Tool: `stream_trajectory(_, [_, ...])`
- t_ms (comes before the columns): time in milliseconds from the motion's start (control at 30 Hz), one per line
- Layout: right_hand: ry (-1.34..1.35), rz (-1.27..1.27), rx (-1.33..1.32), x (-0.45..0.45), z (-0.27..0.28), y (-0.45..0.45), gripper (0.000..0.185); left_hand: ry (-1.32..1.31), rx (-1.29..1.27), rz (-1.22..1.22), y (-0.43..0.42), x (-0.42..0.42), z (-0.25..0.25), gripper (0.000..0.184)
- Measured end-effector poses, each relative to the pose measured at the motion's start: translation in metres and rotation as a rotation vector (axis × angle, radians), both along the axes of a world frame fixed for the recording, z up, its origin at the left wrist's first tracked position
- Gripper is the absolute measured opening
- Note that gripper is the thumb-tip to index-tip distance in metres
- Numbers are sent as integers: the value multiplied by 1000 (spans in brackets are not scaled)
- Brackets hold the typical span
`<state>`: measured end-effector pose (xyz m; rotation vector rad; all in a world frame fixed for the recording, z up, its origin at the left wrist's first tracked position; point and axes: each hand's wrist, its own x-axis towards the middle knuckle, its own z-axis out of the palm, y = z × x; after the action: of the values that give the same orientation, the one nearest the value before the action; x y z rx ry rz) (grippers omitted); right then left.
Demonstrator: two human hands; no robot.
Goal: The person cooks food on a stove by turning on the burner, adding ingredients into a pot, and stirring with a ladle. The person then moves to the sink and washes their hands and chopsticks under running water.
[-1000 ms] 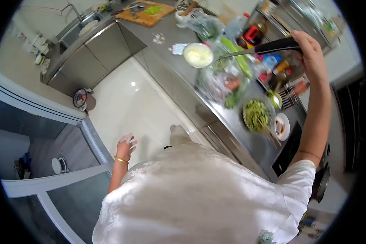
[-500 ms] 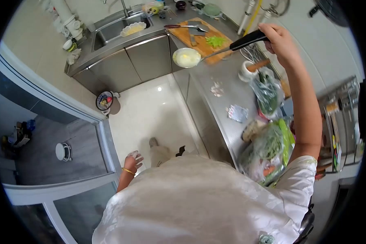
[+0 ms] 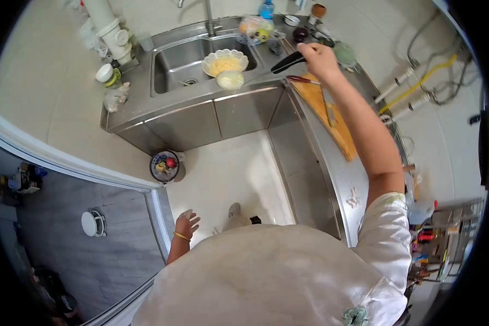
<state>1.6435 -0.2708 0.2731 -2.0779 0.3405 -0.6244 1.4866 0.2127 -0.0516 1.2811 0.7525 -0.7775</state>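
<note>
My right hand (image 3: 319,60) is closed around the black handle of a ladle (image 3: 231,80). The ladle's bowl holds something pale and yellowish, and appears just in front of a white scalloped bowl (image 3: 206,67). That bowl has pale yellow contents and sits at the right part of the sink (image 3: 165,70). Whether the ladle touches it I cannot tell. Low at my side hangs my left hand (image 3: 187,224), fingers apart and holding nothing, with a yellow bracelet on the wrist.
Under my right forearm lies a wooden cutting board (image 3: 345,142) with a knife (image 3: 330,111) and a dark red handle on it. Fruit in a plastic bag (image 3: 255,30) stands behind the sink. A waste bin (image 3: 165,167) is on the floor by the doorway.
My right hand has carried the ladle leftward from over the cutting board to the sink. The view has shifted towards the sink, and my left hand still hangs open.
</note>
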Motion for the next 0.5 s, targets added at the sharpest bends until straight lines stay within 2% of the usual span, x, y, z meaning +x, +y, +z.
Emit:
stream_trajectory(67, [44, -36, -138, 71, -24, 19, 39, 15, 15, 45, 9, 20, -2, 47])
stream_trajectory(133, [-19, -45, -367, 125, -34, 61, 39, 51, 18, 81, 19, 32, -15, 47])
stream_trajectory(200, [-78, 147, -557, 166, -45, 107, 28, 85, 27, 83, 23, 39, -21, 46])
stream_trajectory(267, [-395, 376, -981, 203, -64, 137, 22, 103, 19, 95, 23, 48, -24, 45])
stream_trajectory(367, [-475, 484, -1380, 217, -66, 155, 19, 120, -4, 75, 16, 60, -30, 44])
stream_trajectory(467, [-423, 335, -1286, 193, -44, 136, 15, 129, -43, -12, 2, 76, -33, 47])
stream_trajectory(500, [-434, 269, -1196, 176, -37, 127, 18, 127, -52, -58, -6, 80, -34, 49])
